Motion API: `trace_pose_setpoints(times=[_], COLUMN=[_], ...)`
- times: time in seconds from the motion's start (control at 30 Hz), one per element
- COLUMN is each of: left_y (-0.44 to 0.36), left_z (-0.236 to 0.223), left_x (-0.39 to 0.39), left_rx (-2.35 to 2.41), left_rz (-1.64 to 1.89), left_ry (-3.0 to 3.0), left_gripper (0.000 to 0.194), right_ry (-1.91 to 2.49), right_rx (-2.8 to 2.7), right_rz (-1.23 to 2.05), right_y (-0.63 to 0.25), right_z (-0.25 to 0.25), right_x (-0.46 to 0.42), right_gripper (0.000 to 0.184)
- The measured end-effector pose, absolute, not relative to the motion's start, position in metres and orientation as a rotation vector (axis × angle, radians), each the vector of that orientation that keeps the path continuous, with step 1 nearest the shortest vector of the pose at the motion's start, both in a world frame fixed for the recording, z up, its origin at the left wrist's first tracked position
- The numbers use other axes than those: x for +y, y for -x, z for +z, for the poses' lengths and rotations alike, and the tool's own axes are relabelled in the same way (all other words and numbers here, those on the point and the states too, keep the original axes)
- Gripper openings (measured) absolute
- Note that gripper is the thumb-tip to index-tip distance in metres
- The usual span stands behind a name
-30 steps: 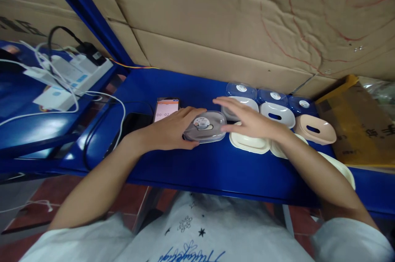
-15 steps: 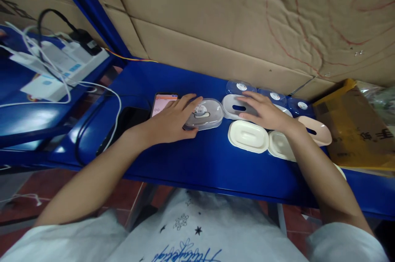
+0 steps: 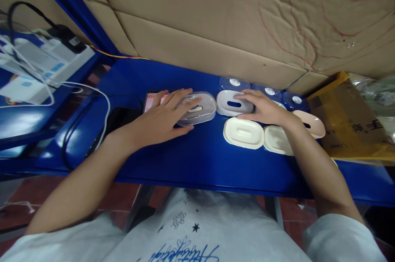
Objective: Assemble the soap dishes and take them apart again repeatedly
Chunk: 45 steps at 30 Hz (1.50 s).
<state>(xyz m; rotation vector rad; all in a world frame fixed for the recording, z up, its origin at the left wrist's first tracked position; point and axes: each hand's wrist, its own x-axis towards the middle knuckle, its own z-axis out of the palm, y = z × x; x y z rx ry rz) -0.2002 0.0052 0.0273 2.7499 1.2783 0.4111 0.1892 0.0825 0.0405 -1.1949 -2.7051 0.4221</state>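
My left hand [image 3: 159, 118] lies over a grey oval case with a clear lid [image 3: 205, 109], its fingers stretched across the lid and the thumb apart at the near side. My right hand [image 3: 265, 107] grips the right end of a grey oval piece with a dark slot [image 3: 226, 103], fingers on the far side and thumb by the near edge. That piece sits right beside the lidded case. Closer to me are a cream oval tray [image 3: 243, 132] and a second cream tray [image 3: 276, 139], partly behind my right forearm.
Clear oval lids [image 3: 234, 84] with round labels line the back. A peach slotted piece [image 3: 314, 124] lies near a cardboard box [image 3: 354, 122] at right. A phone [image 3: 149, 100] is partly under my left hand. White cables and a power strip [image 3: 74, 64] are at left.
The view has shifted slightly, moving everything left and up. My left index finger reaches farther across the lid and covers its label. My right fingers have drawn closer together on the slotted piece.
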Motion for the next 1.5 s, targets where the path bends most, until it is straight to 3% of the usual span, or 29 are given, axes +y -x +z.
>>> trace_pose_setpoints(times=[0.23,0.43,0.87,1.1,1.5], left_y=[0.201,0.207,0.191,0.159,0.159], left_z=[0.03,0.028,0.032,0.041,0.039], left_x=[0.007,0.011,0.006,-0.036,-0.011], left_rx=[1.416,1.377,1.349,1.009,1.281], left_rz=[0.395,0.411,0.493,0.341,0.268], left_ry=[-2.711,-2.7,-2.771,-2.813,-2.821], left_gripper=[0.08,0.06,0.062,0.073,0.073], right_ry=[1.176,1.311,1.249,1.225,1.167], right_rx=[-2.648,-2.679,-2.593,-2.604,-2.611], right_rz=[0.26,0.224,0.501,0.54,0.45], right_y=[-0.201,-0.222,-0.216,-0.212,-0.201], right_z=[0.07,0.054,0.031,0.031,0.019], right_x=[0.018,-0.036,-0.037,-0.047,-0.047], right_gripper=[0.071,0.071,0.076,0.084,0.08])
